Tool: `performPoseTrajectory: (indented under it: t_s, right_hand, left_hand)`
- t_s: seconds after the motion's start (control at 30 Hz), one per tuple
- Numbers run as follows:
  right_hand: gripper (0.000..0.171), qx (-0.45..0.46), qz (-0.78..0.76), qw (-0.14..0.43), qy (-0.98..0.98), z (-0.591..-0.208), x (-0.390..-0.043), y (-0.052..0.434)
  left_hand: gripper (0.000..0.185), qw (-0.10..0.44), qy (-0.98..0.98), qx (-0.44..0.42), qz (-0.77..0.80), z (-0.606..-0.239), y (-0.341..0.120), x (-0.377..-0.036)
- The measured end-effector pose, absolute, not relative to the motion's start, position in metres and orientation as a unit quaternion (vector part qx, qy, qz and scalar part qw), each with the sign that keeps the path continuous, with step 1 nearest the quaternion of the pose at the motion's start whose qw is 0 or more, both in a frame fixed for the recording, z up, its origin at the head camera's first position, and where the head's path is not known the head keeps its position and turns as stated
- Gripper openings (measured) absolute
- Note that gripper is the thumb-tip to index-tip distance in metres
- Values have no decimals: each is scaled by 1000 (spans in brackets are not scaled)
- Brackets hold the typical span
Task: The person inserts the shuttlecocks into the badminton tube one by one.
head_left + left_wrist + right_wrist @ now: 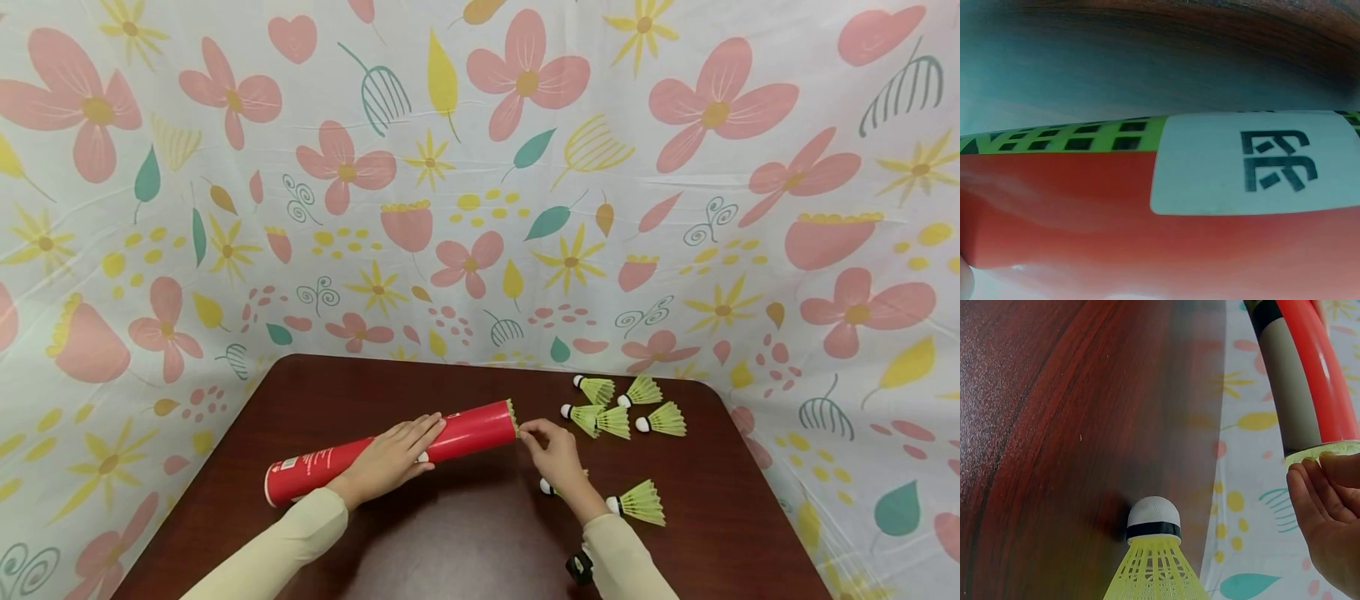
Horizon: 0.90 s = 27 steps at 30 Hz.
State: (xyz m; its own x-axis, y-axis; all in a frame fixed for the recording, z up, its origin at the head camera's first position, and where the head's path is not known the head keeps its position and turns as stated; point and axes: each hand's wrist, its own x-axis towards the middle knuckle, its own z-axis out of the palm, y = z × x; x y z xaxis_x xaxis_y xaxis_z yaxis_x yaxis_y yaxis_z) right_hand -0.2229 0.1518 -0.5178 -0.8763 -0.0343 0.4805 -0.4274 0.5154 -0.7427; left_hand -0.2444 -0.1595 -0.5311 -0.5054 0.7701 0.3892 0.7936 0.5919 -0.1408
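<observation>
A long red tube (465, 433) lies on its side on the dark wooden table (450, 542). My left hand (393, 457) rests flat on top of the tube with straight fingers, holding it down. The left wrist view is filled by the red tube (1085, 206) and its white label (1254, 162). My right hand (525, 431) is at the tube's right end, pinching the rim of a green shuttlecock (512, 414) that pokes out of the opening. In the right wrist view, the right hand (1329, 481) touches that green rim (1325, 450) at the tube (1310, 369) mouth.
Several loose green shuttlecocks (626, 407) lie grouped at the table's far right. Another shuttlecock (637, 502) lies beside my right forearm, close up as a shuttlecock (1154, 550) in the right wrist view. A flowered cloth (480, 167) hangs around the table.
</observation>
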Motion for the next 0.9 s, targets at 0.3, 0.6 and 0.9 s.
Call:
performPoseTrajectory:
  t_s: [0.3, 0.6, 0.9]
  right_hand:
    - [4, 154, 460, 207, -850, -519, -224, 148]
    - [7, 173, 442, 189, -860, -519, -225, 149]
    - [12, 163, 455, 161, -860, -515, -221, 155]
  left_hand:
    - [77, 214, -867, -449, -22, -533, -160, -243]
    - [83, 211, -867, -451, -28, -534, -160, -243]
    - [83, 207, -869, -448, -21, -534, -162, -243]
